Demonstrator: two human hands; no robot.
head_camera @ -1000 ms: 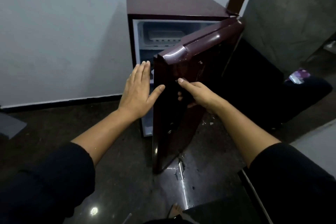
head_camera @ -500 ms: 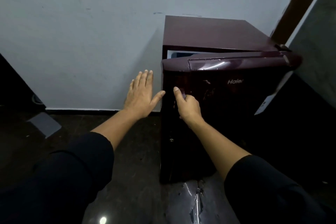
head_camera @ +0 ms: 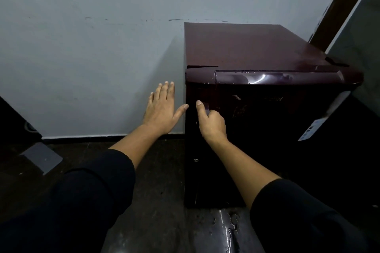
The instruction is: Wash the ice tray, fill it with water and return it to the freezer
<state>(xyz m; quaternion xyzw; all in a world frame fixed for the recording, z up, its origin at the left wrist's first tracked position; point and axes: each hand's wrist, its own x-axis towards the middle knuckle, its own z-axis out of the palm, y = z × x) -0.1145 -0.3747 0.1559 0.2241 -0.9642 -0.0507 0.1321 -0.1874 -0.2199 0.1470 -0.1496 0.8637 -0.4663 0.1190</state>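
Note:
A small maroon fridge stands against the pale wall, and its door sits nearly flush with the cabinet, leaving only a thin dark gap at the top left corner. My right hand grips the door's handle near its left edge, fingers curled round it and thumb up. My left hand hovers flat with straight fingers just left of the fridge, its thumb tip touching the door's left edge. The ice tray is hidden inside.
The floor is dark, with a wet shiny patch in front of the fridge. A grey flat piece lies on the floor at the left. A brown door frame and a grey wall rise at the right.
The fridge door has swung from wide open to almost closed under my right hand. The freezer compartment with the ice tray, visible a second ago, is now hidden.

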